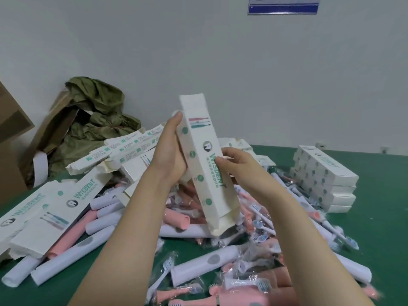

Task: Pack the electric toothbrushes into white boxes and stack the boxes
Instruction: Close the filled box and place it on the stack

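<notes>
Both hands hold one white box (205, 164) nearly upright above a toothbrush pile (242, 239): left hand (170, 151) grips its side, right hand (236, 162) pinches its front.

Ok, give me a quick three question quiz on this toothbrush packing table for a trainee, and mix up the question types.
1. Multiple choice: the stack of boxes sits on which side of the table? A right, B left, C middle.
2. True or false: only the left hand holds the raised white box, while the right hand rests on the table.
3. Besides white, what colour are the loose toothbrush handles?
Key: 1 A. 2 False, both hands hold it. 3 Pink.
</notes>
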### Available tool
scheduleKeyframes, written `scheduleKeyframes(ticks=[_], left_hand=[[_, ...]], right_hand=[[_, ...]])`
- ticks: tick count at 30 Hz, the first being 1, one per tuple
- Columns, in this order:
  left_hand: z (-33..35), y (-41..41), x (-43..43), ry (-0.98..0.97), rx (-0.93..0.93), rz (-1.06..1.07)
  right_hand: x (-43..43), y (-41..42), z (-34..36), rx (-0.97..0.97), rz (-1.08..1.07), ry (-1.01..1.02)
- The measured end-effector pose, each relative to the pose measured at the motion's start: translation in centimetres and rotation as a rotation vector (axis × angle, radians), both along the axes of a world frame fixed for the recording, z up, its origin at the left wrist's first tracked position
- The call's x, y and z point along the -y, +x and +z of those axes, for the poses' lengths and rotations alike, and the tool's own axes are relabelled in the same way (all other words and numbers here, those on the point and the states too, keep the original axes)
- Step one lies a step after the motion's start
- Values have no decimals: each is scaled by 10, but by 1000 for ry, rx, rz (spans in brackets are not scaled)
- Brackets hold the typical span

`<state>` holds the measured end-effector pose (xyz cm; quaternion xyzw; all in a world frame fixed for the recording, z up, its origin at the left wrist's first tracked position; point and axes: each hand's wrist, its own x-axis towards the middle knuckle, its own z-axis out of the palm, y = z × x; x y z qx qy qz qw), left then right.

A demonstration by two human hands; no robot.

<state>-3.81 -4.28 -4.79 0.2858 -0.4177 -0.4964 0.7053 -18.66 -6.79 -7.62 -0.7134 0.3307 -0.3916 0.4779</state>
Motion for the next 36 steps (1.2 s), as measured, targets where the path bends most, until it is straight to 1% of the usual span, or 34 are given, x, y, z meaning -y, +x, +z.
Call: scheduleKeyframes(ticks=[2, 4, 6, 7, 9, 11, 13, 14, 16, 19, 22, 24, 26, 28, 31, 34, 36], left_hand=[[-6, 3, 4, -55, -106, -25], [-14, 5, 3, -122, -203, -34], [-18, 7, -2, -165, -256, -25], [-17, 8, -5, -186, -249, -25], [-18, 8, -11, -250, -174, 5], [-19, 5, -20, -333, -15, 81], [-21, 1, -27, -401, 143, 136], [-21, -1, -29, -431, 189, 147], [-17, -7, -31, -458, 218, 158], [-2, -17, -30, -483, 218, 166], [13, -26, -25, -563, 373, 260], [15, -31, -20, -603, 482, 313], [8, -34, -15, -606, 507, 298], [-1, -37, -12, -609, 493, 253], [-9, -43, -11, -628, 465, 248], [-12, -47, -11, -634, 432, 254], [-16, -50, -11, -600, 397, 279]], right_hand=[[2, -1, 10, -106, -19, -59], [4, -3, 16, -171, -53, -114], [3, -7, 19, -147, -127, -167], [4, -7, 19, -89, -151, -170], [0, -2, 20, 87, -146, -94], [-6, 8, 25, 209, -123, -42], [-16, 18, 32, 226, -85, -72], [-22, 21, 37, 229, -49, -84], [-33, 27, 45, 217, 10, -104], [-43, 32, 54, 175, -46, -225], [-43, 29, 63, 325, -25, -242], [-40, 23, 65, 381, -19, -241], [-34, 15, 60, 420, -3, -183], [-29, 7, 52, 440, -3, -138], [-29, 0, 48, 415, -76, -203], [-30, -2, 40, 466, -95, -245], [-31, -2, 30, 482, -98, -261]])
